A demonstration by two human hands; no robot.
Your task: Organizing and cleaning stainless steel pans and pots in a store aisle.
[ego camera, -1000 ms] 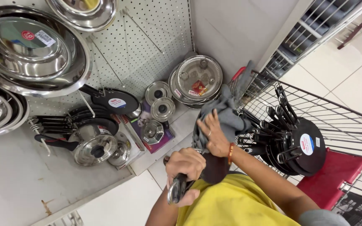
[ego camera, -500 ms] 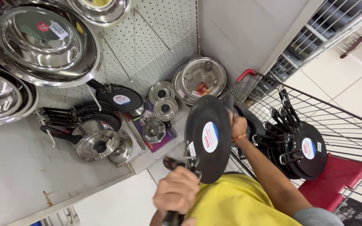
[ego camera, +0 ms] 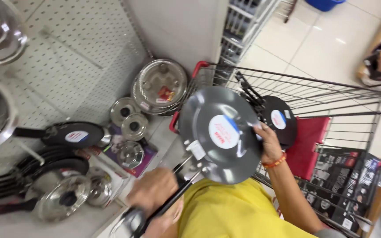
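Two hands on one flat dark pan (ego camera: 220, 134), held tilted above yellow shirt (ego camera: 234, 211), beside wire cart (ego camera: 331, 94). Head view: left hand (ego camera: 153, 194) blurred, fingers closed round long black handle (ego camera: 173, 198); right hand (ego camera: 267, 143) steadies rim, fingers curled on edge. Pan looks stiff, metal, moderately heavy, smooth coated face likely slippery. Best hold: handle, rim support. More pans (ego camera: 278, 119) stacked in cart; steel lids (ego camera: 162, 86) on shelf.

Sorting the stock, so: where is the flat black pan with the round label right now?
The flat black pan is mid-frame, held up between the left hand on its handle and the right hand at its rim, over the wire trolley.
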